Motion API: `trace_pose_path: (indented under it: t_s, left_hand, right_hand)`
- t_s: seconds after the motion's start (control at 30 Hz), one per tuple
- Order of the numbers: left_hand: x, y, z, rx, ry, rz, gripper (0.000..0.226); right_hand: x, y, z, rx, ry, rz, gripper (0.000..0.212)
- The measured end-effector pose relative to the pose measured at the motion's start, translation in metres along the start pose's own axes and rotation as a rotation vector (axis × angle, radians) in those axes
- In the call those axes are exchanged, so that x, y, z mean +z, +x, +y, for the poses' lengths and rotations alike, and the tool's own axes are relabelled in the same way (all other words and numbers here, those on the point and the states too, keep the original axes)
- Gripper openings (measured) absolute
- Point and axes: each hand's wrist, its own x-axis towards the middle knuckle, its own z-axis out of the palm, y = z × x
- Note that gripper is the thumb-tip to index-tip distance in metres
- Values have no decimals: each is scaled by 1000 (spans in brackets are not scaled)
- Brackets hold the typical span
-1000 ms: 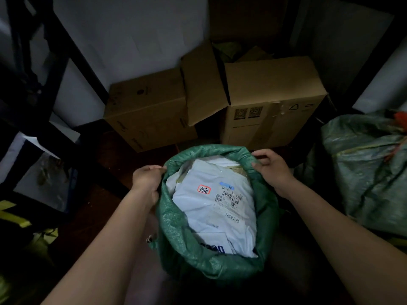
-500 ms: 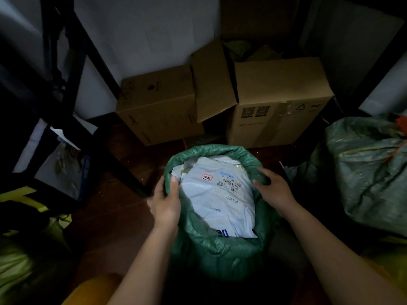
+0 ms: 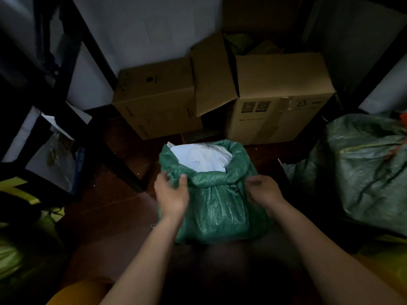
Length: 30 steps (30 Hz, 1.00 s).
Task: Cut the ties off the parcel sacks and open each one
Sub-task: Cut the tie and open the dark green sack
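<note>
A green woven parcel sack [image 3: 218, 208] stands on the floor in front of me. Its mouth is open and the rim is rolled down. White parcels [image 3: 202, 158] show inside it. My left hand [image 3: 171, 193] holds the near left part of the rolled rim, thumb on the front and fingers round the side. My right hand [image 3: 264, 190] is at the sack's near right side with its fingers curled. It is blurred, and I cannot tell whether it grips the fabric. A second green sack [image 3: 363, 170] lies at the right with an orange tie [image 3: 403, 119] at its top.
Two cardboard boxes [image 3: 158, 95] [image 3: 279, 100] stand against the back wall, and the right one has an open flap. A black shelf frame [image 3: 105, 119] runs down the left. Yellow-green bags [image 3: 13, 249] lie at the lower left. The floor is dark wood.
Both hands slid from the sack's far rim down to its near side. The rim is rolled lower. The view has pulled back, so the parcels sit farther away.
</note>
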Motion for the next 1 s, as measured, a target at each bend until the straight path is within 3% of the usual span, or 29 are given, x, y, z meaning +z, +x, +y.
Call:
trace_pose_path:
  t_s: [0.1, 0.17, 0.3, 0.47, 0.57, 0.63, 0.73, 0.8, 0.87, 1.0]
  left_hand:
    - [-1, 22, 15, 279, 182, -206, 52]
    - [3, 31, 16, 319, 406, -382, 43]
    - [10, 17, 7, 291, 557, -529, 19]
    - [8, 5, 10, 126, 649, -797, 7]
    - [5, 7, 10, -12, 593, -920, 10]
    - [3, 14, 7, -49, 515, -739, 21]
    - [1, 33, -4, -80, 411, -173, 20]
    - [-1, 42, -11, -206, 490, 81, 55]
    - [-2, 47, -16, -333, 471, 177, 80]
    - [5, 54, -27, -560, 196, 131, 83]
  right_hand:
    - [3, 2, -11, -78, 6, 32, 20]
    - [5, 3, -16, -109, 41, 38, 25]
    - [0, 6, -15, -124, -38, 30, 33]
    - [-2, 10, -10, -75, -246, 98, 69]
    - [-3, 14, -11, -178, -296, 99, 61]
    - [-1, 14, -10, -172, -291, 56, 46]
    - [1, 14, -6, -151, -373, -34, 36]
    - [0, 14, -5, -110, -394, -95, 41]
    - [-2, 14, -6, -85, -408, -117, 44]
    - [-8, 14, -6, -46, -413, -145, 51]
